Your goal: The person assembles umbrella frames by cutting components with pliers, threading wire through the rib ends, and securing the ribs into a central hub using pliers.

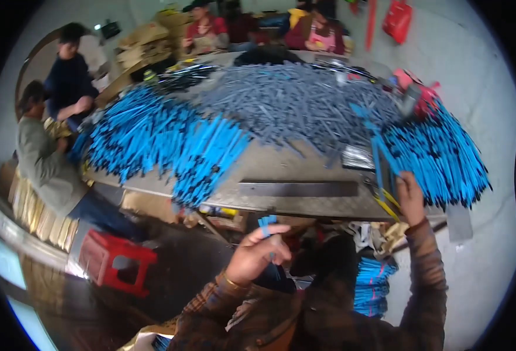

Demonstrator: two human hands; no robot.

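Blue strips (264,227) are pinched in L hand (258,251), in front of table (264,165); R hand (410,198) is held at its edge, nr R-side blue pile (442,157); whether anything's gripped can't be told.

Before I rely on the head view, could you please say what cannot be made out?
Head view:
Left hand hides how many blue strips it holds.
Blur hides whether the right hand grips anything.
Yellow-handled tool: exact type blurred.
Pale bag: lower edge cuts it off.

The left hand (260,255) is half curled, the right hand (410,196) stretched farther forward
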